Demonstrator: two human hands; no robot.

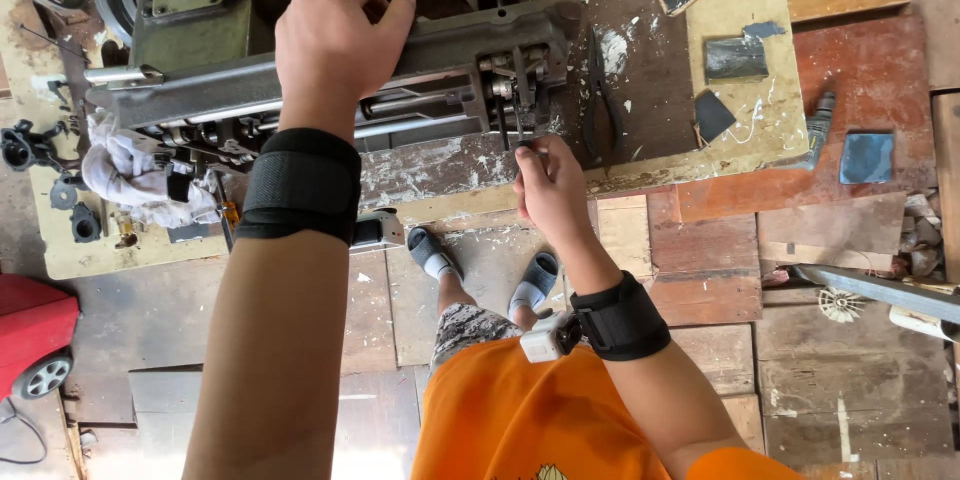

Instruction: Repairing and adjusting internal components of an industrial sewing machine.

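The left hand (335,40) is clenched over the upper edge of a grey-green metal sewing machine (330,80) tipped onto its side on the worn, paint-flecked wooden counter (740,130), its underside rods and shafts facing the camera. The machine's long axis runs left to right across the view, from the pulley wheel at the left end to the needle-bar end at the right. The right hand (550,185) is the nearer one to that right end: it sits just below the needle-bar mechanism (515,85), fingertips pinched together on something small and dark that cannot be made out. A white rag (135,175) hangs from the machine's left part, and dark pliers (598,100) lie on the counter just right of the mechanism.
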